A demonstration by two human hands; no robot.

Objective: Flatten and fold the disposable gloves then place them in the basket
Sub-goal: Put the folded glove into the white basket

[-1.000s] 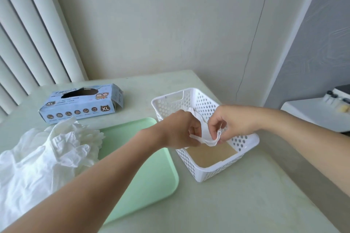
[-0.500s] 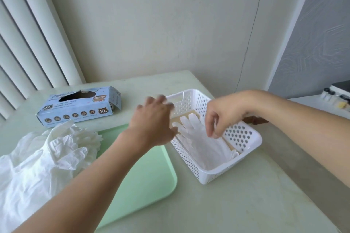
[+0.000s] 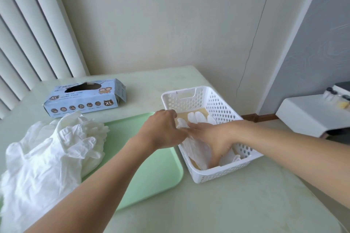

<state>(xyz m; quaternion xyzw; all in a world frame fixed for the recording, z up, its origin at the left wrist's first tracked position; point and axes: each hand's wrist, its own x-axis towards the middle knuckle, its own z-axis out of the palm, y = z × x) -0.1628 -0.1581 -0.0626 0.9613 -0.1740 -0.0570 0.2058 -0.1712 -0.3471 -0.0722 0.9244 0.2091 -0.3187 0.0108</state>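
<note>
Now lowered into basket (image 3: pixel 217 174): right hand (image 3: pixel 214 134), fingers flat, pressing glove (image 3: pixel 197 149) against the bottom. Left hand (image 3: pixel 162 130) at near rim, fingertips touching glove; grip unclear. Glove pile (image 3: pixel 47 149) on tray (image 3: pixel 157 172), desk (image 3: pixel 246 204).

two bare forearms, left hand (image 3: pixel 164 130) and right hand (image 3: pixel 214 136) ungloved, no sleeves showing.

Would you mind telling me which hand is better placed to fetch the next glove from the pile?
Left. The left hand is nearer the glove pile; the right hand presses the glove in the basket.
</note>
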